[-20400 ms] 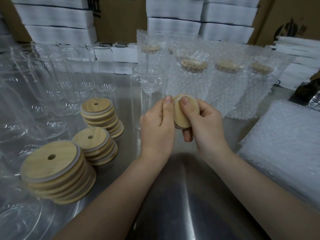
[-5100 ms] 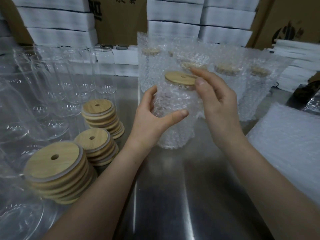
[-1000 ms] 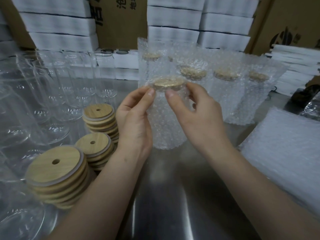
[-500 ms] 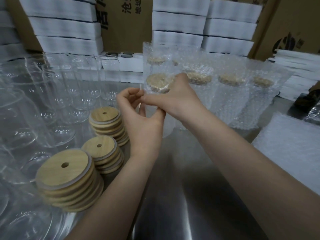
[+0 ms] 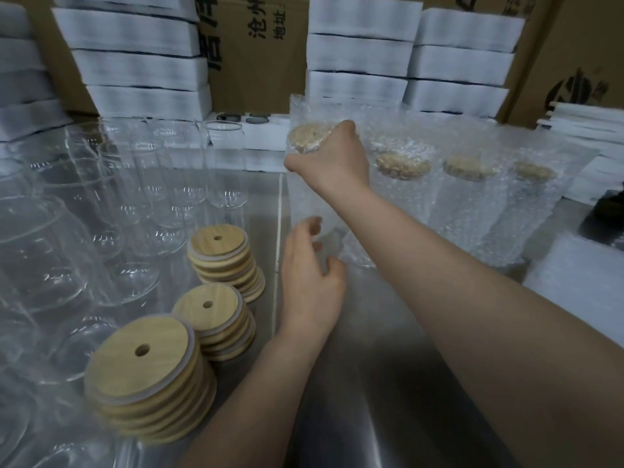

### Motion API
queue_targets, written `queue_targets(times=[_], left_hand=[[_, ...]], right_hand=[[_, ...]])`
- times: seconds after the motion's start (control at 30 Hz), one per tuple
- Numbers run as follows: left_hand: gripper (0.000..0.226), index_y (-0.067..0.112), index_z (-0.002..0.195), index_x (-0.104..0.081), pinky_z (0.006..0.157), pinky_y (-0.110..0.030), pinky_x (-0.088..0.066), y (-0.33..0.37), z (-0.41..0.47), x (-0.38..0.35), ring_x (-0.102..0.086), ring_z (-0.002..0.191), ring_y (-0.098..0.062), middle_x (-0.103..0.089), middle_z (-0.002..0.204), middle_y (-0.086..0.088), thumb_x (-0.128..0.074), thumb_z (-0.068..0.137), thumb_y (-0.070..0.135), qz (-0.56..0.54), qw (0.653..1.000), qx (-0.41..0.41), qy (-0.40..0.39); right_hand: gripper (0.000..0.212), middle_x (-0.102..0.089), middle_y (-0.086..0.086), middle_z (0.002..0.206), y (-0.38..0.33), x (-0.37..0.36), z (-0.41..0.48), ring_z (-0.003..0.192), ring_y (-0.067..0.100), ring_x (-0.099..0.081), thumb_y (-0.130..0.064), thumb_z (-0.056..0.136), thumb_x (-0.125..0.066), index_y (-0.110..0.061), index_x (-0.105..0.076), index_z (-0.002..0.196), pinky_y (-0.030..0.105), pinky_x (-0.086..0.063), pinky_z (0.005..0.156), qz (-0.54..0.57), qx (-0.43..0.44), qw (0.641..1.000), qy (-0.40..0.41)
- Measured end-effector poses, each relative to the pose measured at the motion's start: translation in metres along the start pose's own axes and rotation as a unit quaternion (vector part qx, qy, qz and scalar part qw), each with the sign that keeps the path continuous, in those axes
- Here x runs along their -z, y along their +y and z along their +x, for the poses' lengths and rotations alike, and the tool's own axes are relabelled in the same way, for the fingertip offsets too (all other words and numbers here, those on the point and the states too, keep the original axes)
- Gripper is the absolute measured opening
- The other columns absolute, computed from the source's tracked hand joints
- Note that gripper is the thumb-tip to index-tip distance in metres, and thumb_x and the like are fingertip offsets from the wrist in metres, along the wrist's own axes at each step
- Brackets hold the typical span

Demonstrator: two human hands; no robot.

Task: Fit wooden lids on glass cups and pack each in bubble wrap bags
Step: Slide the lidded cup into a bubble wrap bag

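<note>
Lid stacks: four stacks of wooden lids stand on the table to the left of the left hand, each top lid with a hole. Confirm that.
Wrong count. The head view shows three stacks, not four: near stack, middle stack, far stack. They do stand on the table left of the left hand, each top lid with a hole.

The table (image 5: 371, 383) was bare metal, smooth, with a dull brushed sheen. The cups (image 5: 141, 184) were clear, glossy glass. The stacked lids (image 5: 138, 359) were pale matt wood with a fine grain. The bubble wrap bag (image 5: 304, 108) in the right hand (image 5: 334, 157) was clear plastic, bumpy and faintly shiny, like the other bags (image 5: 472, 214). Behind stood matt brown cardboard boxes (image 5: 256, 69) and white foam-like slabs (image 5: 141, 65).
</note>
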State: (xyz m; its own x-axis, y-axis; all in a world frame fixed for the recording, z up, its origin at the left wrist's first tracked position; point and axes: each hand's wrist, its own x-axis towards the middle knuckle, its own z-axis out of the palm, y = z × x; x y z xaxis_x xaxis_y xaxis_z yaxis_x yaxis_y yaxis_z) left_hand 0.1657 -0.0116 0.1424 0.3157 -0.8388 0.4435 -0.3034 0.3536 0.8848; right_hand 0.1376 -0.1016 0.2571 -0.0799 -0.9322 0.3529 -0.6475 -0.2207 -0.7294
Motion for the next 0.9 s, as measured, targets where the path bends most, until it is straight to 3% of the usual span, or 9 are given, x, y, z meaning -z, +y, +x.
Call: queue_targets(times=[0.1, 0.3, 0.63, 0.8, 0.9], left_hand=[[0.03, 0.012, 0.107, -0.066, 0.074, -0.014, -0.042, -0.006, 0.005, -0.001, -0.058, 0.083, -0.01, -0.066, 0.109, -0.002, -0.054, 0.085, -0.005, 0.034, 0.999, 0.024, -0.025], [0.028, 0.021, 0.084, -0.067, 0.061, 0.0, -0.035, -0.013, 0.009, -0.001, -0.055, 0.066, 0.009, -0.066, 0.081, 0.01, -0.053, 0.085, -0.003, 0.043, 0.997, 0.056, -0.041], [0.03, 0.025, 0.078, -0.063, 0.058, -0.001, -0.034, -0.012, 0.01, 0.0, -0.053, 0.064, 0.013, -0.06, 0.069, 0.017, -0.052, 0.085, -0.002, 0.05, 0.995, 0.063, -0.061], [0.027, 0.025, 0.078, -0.063, 0.058, -0.002, -0.035, -0.013, 0.011, -0.001, -0.053, 0.062, 0.012, -0.059, 0.066, 0.016, -0.055, 0.086, 0.001, 0.05, 0.995, 0.066, -0.063], [0.027, 0.026, 0.079, -0.065, 0.058, -0.002, -0.035, -0.013, 0.01, 0.0, -0.053, 0.064, 0.013, -0.059, 0.067, 0.016, -0.055, 0.086, 0.002, 0.05, 0.994, 0.067, -0.064]], right_hand=[[0.076, -0.044, 0.011, 0.132, -0.001, -0.008, 0.015, 0.109, 0.031, -0.057, -0.035, 0.074, -0.078, -0.008, -0.035, 0.131, 0.034, -0.043, 0.072, -0.005, -0.026, 1.0, 0.004], [0.078, -0.049, 0.013, 0.132, 0.005, -0.014, 0.039, 0.112, 0.031, -0.057, -0.034, 0.076, -0.077, -0.004, -0.035, 0.134, 0.032, -0.042, 0.071, 0.007, -0.051, 0.998, 0.023], [0.079, -0.038, 0.016, 0.141, 0.011, -0.024, 0.051, 0.119, 0.034, -0.053, -0.032, 0.084, -0.071, -0.003, -0.025, 0.141, 0.034, -0.042, 0.077, -0.064, -0.037, 0.997, 0.007], [0.076, -0.031, 0.019, 0.147, 0.015, -0.027, 0.05, 0.127, 0.037, -0.045, -0.031, 0.089, -0.064, -0.001, -0.019, 0.142, 0.04, -0.044, 0.095, -0.069, -0.019, 0.997, -0.012], [0.073, -0.03, 0.018, 0.146, 0.015, -0.024, 0.052, 0.126, 0.037, -0.046, -0.03, 0.09, -0.062, 0.0, -0.02, 0.142, 0.04, -0.045, 0.095, -0.059, -0.022, 0.998, -0.013]])
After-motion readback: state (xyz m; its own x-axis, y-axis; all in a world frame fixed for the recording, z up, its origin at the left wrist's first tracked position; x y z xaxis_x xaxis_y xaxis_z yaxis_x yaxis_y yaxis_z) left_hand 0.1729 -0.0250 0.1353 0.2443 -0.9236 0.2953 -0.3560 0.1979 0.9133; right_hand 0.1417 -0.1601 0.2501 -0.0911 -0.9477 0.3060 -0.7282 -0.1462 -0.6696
